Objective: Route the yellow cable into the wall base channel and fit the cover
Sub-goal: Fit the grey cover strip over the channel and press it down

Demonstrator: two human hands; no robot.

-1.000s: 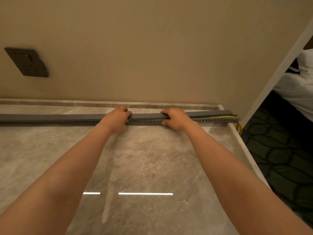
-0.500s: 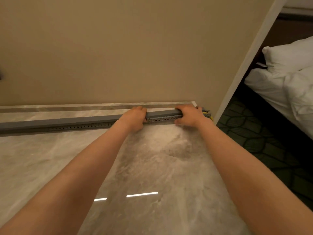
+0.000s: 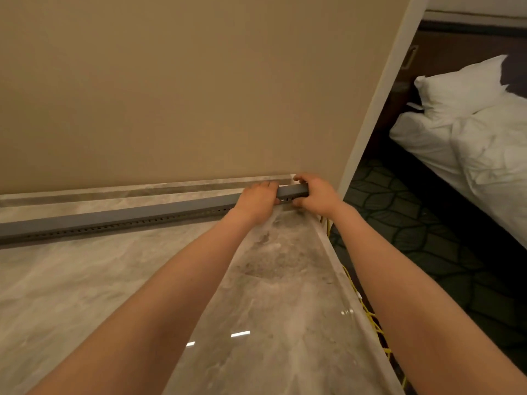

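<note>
A long grey slotted cable channel (image 3: 119, 220) lies on the marble surface along the foot of the beige wall, with a grey cover (image 3: 291, 191) on top. My left hand (image 3: 256, 201) presses down on the cover close to its right end. At that end my right hand (image 3: 316, 193) wraps around cover and channel. The yellow cable (image 3: 370, 317) hangs in loose loops over the surface's right edge, below my right forearm. Inside the channel the cable is hidden.
The marble surface (image 3: 142, 280) ends in a pale edge (image 3: 342, 275) on the right, with dark patterned carpet (image 3: 413, 223) below. A white wall corner post (image 3: 379, 89) stands just behind the channel's end. A bed with white bedding (image 3: 479, 138) is at the far right.
Both hands have slid right along the cover, from its middle to its right end. The view has turned right, so the wall socket has left the frame.
</note>
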